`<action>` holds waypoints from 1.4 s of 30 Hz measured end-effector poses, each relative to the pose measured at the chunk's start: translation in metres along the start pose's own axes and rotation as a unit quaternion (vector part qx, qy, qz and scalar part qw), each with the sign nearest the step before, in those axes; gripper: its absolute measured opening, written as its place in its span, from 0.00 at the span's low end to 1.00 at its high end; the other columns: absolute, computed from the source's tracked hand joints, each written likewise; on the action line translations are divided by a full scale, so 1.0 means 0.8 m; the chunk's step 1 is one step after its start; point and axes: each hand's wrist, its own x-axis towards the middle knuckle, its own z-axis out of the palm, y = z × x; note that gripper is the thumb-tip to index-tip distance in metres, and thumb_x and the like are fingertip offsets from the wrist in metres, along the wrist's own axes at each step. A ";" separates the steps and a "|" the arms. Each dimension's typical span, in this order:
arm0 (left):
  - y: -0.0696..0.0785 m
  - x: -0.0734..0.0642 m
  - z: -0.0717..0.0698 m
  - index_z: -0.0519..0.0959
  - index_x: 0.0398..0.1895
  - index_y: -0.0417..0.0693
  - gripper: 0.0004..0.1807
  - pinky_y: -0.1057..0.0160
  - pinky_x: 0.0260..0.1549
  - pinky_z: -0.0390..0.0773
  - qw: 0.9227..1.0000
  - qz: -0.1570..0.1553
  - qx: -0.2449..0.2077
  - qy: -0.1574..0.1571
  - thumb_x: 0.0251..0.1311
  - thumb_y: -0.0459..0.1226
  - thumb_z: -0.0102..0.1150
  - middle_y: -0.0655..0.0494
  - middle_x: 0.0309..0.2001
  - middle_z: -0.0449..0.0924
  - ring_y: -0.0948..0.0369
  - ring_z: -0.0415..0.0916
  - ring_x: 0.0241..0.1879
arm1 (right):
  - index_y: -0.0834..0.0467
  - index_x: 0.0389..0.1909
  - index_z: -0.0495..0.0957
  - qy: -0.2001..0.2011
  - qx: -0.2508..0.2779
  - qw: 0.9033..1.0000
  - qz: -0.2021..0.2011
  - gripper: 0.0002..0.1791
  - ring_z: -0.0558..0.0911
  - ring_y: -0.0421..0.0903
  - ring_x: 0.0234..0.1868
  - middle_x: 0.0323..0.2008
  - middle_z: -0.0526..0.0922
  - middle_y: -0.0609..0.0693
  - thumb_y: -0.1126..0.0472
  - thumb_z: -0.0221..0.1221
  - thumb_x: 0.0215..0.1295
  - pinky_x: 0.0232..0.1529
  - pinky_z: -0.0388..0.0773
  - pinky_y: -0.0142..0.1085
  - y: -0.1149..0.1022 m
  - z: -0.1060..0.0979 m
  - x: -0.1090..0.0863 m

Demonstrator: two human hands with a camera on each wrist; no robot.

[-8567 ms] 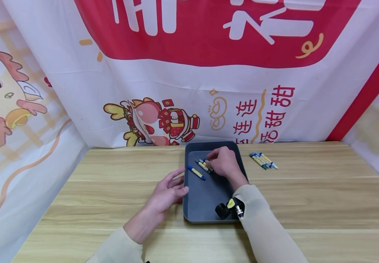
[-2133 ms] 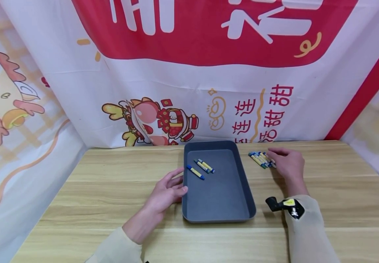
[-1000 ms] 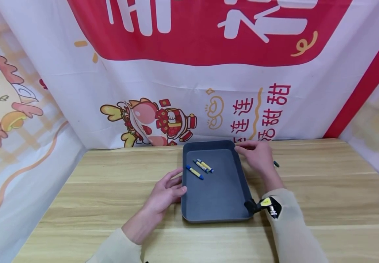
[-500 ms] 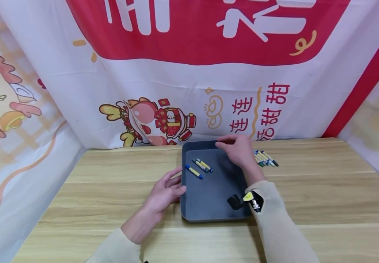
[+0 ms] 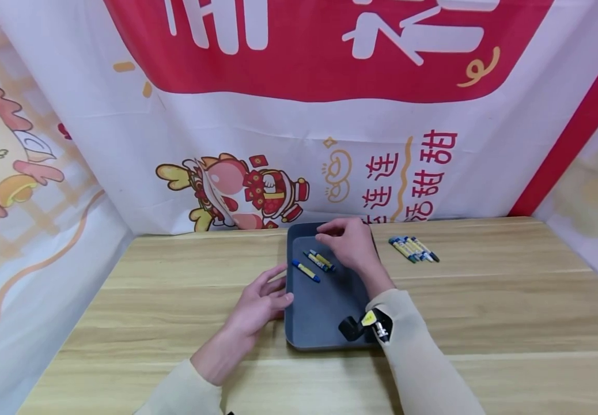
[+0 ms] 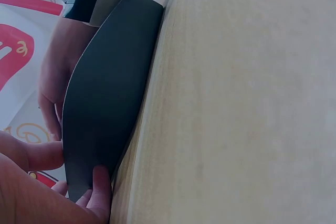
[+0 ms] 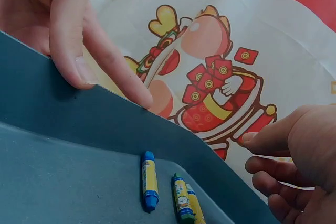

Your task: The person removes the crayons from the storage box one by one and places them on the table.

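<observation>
A dark grey rectangular tray (image 5: 325, 305) lies on the table. My left hand (image 5: 257, 305) holds its left side, thumb over the rim and fingers against the outer wall; the left wrist view shows this hand (image 6: 47, 182) close up. Inside the tray lie a blue crayon (image 5: 306, 271), a green-ended crayon (image 5: 315, 261) and another blue-ended crayon (image 5: 323, 260) close beside it. My right hand (image 5: 353, 245) hovers over the tray's far part, above the crayons. In the right wrist view, no object shows between that hand's (image 7: 299, 166) thumb and fingers.
Several crayons (image 5: 413, 249) lie side by side on the wooden table (image 5: 485, 311), right of the tray. A printed cloth (image 5: 216, 115) hangs behind the table's far edge. A small black camera (image 5: 366, 324) sits on my right wrist.
My right hand was at the crayon row on the table, then moved left over the tray. A dark-ended crayon now lies at the row's right end. The left hand stays on the tray.
</observation>
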 end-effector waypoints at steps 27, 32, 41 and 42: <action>0.002 -0.001 0.000 0.67 0.80 0.62 0.35 0.49 0.62 0.82 1.000 -0.002 0.001 0.000 0.72 0.31 0.61 0.42 0.78 0.69 0.46 0.77 0.71 | 0.53 0.54 0.89 -0.049 -0.015 0.998 0.032 0.14 0.85 0.49 0.47 0.49 0.90 0.51 0.56 0.69 0.72 0.53 0.84 0.44 0.013 0.013 0.004; 0.000 -0.001 0.000 0.68 0.80 0.62 0.35 0.50 0.61 0.83 1.000 0.000 -0.001 0.000 0.72 0.31 0.61 0.42 0.78 0.70 0.46 0.77 0.71 | 0.54 0.54 0.89 -0.057 -0.019 0.997 0.048 0.13 0.85 0.49 0.46 0.47 0.90 0.51 0.56 0.69 0.71 0.53 0.84 0.44 0.013 0.015 0.003; 0.000 0.000 0.000 0.68 0.79 0.61 0.35 0.51 0.60 0.84 1.000 0.001 0.000 0.001 0.72 0.31 0.61 0.42 0.77 0.70 0.46 0.77 0.71 | 0.53 0.53 0.89 -0.068 -0.044 0.996 0.047 0.13 0.84 0.48 0.43 0.45 0.89 0.51 0.57 0.70 0.70 0.47 0.82 0.40 0.013 0.020 0.002; 0.000 0.000 0.000 0.68 0.79 0.61 0.35 0.51 0.60 0.84 1.000 0.000 0.001 0.001 0.72 0.31 0.61 0.42 0.77 0.70 0.46 0.78 0.71 | 0.53 0.53 0.89 -0.069 -0.048 0.995 0.046 0.13 0.84 0.48 0.43 0.45 0.89 0.51 0.57 0.70 0.70 0.47 0.82 0.40 0.014 0.021 0.002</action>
